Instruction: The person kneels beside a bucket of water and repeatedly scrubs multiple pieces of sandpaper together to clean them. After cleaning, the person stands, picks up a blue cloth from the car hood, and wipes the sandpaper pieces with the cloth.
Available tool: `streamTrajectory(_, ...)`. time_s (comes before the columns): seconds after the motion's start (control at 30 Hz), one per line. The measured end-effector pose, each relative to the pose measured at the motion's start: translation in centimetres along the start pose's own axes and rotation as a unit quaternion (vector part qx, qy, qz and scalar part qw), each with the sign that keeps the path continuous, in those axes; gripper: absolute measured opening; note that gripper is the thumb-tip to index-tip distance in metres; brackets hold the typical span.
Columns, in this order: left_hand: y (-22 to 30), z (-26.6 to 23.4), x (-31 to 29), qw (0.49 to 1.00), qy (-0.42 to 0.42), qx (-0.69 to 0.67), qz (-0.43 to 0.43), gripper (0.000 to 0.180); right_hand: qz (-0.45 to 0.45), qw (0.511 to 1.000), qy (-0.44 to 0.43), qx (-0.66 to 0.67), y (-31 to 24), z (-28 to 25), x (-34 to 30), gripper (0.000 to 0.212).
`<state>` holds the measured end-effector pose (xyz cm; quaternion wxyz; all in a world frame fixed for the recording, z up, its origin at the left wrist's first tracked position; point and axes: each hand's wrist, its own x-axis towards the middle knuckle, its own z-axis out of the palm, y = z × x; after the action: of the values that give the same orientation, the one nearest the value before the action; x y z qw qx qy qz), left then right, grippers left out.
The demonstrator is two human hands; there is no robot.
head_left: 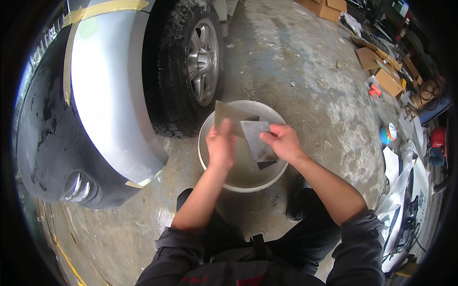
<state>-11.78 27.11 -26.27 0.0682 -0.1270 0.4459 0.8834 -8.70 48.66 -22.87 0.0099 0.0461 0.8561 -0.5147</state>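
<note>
Left hand (221, 145) pinching a grey sandpaper sheet (231, 117) over a white bucket (206, 129) at centre, right hand (283, 141) at three o'clock clamped on a second sheet (255, 138), forearms bent inward, car wheel (202, 59) at eleven o'clock.

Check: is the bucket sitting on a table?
No, the white bucket stands on the wet concrete floor beside the car's wheel.

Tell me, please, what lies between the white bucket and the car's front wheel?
In the head view, only bare, wet concrete floor separates the white bucket from the front wheel; nothing else sits there.
</note>
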Motion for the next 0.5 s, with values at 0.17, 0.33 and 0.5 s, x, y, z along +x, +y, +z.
streamTrajectory(0.17,-0.4,0.1,-0.5,0.998,-0.019,-0.048,0.033,0.011,0.071,0.972,0.145,0.17,-0.9,-0.7,0.8,0.018)
streamTrajectory(0.33,-0.8,0.4,-1.1,0.995,-0.054,-0.08,0.029,0.016,0.158,0.905,0.084,0.386,-1.5,1.6,-0.5,0.02)
streamTrajectory(0.5,-1.2,-0.4,-2.0,0.938,-0.216,0.272,-0.015,0.032,0.074,0.93,0.059,0.354,-1.0,2.8,0.0,0.019)
